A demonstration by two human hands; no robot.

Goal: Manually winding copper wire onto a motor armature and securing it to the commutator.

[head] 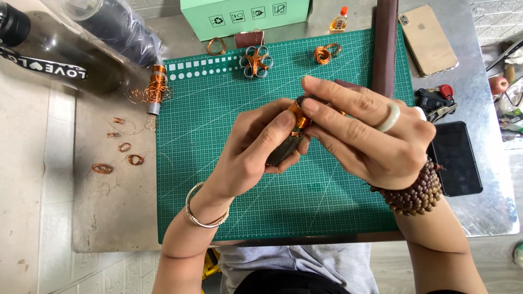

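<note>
Hands meet over the middle of the green cutting mat (327,201). Left hand (256,152) is curled shut around a dark grey bundle (283,151), thumb pressed up by the copper wire wrap (299,115) at its top end. Right hand (365,136) comes in from the other side, fingers closed, pinching that same copper wrap between fingertips; a pale ring sits on one finger and brown beads circle the wrist. Most of the bundle is hidden inside the two grips, so its full shape is hard to make out.

Further out on the mat: a flower-shaped wire piece (255,60) near the top edge, a small copper coil (324,53) to its right, another copper loop (216,46) just off the mat's top edge. Behind them stands a mint-green box (245,16) with a row of small square symbols on its front, cut off by the top of the view. A little glue bottle (339,20) with a red cap stands beside it.

On the left of the desk (109,207), a copper wire spool (156,87) and scattered wire scraps (117,158). On the right, a gold phone (427,41) face down and a black phone (455,158), screen dark.
</note>
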